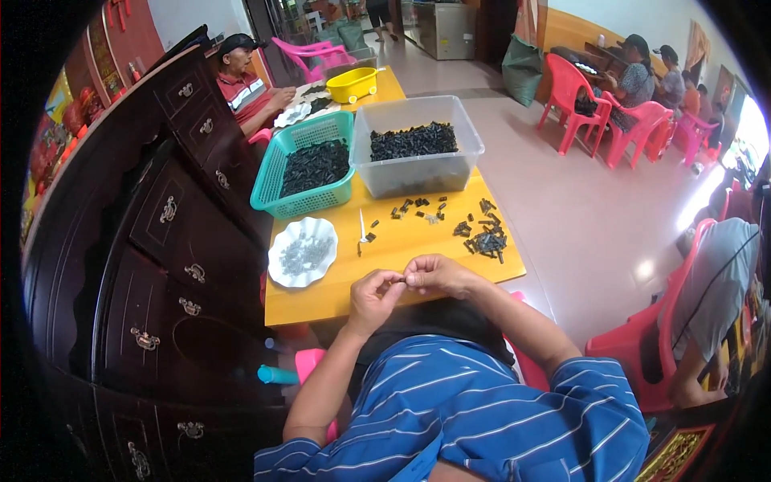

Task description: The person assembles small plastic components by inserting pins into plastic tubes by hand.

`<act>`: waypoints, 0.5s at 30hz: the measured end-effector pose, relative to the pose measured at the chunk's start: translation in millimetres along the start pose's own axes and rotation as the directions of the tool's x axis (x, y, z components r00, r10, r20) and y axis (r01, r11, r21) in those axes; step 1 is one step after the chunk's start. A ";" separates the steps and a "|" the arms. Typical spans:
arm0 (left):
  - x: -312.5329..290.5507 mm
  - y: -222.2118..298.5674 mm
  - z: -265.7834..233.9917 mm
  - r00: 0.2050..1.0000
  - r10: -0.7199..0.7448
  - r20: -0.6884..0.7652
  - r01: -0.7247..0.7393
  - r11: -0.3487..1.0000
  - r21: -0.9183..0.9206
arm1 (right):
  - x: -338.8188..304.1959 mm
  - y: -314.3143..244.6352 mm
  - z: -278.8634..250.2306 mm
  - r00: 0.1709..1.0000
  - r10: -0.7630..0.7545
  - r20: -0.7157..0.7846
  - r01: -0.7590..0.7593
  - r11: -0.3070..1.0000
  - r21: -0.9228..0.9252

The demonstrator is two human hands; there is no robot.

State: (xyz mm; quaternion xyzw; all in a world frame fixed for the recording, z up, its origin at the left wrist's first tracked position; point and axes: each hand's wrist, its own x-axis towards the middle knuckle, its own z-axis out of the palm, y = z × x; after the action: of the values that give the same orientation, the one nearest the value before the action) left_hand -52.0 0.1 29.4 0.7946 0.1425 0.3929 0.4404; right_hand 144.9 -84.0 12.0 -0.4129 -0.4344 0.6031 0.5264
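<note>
At the near edge of the yellow table (337, 299), my left hand (373, 300) and my right hand (438, 275) meet fingertip to fingertip. Both are closed in a pinch on one small dark piece (403, 280), mostly covered by the fingers. A white scalloped dish (279, 268) with small clear pieces lies left of my hands. Beyond them is a thin white tool (362, 223), blade-like, its kind unclear. Loose black cylindrical parts (418, 203) are scattered farther back, and a heap of similar black parts (488, 240) lies to the right.
A teal basket (263, 186) and a clear plastic bin (418, 178), both holding black parts, stand at the back. Farther off are a yellow tub (352, 85) and a seated person (249, 88). A dark cabinet (161, 273) borders the left; a pink chair (642, 345) stands right.
</note>
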 end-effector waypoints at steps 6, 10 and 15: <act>1.4 -1.7 -0.2 0.997 0.077 0.003 -0.077 0.996 0.033 | -4.6 -6.4 3.5 0.991 0.134 -0.003 -0.134 0.991 0.017; 2.5 5.7 3.2 0.972 0.231 -0.044 -0.215 0.949 0.228 | -3.4 -4.1 8.1 0.993 0.106 -0.059 -0.107 0.994 -0.014; 1.5 6.3 2.0 0.941 0.326 -0.096 -0.271 0.890 0.366 | -1.7 1.0 15.4 0.985 0.085 -0.150 -0.084 0.996 0.011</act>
State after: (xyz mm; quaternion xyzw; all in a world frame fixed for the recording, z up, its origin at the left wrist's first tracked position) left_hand -50.2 -3.8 34.7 0.8392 0.1192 0.4851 0.2151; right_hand 130.1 -87.1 15.5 -0.4740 -0.3744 0.5930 0.5324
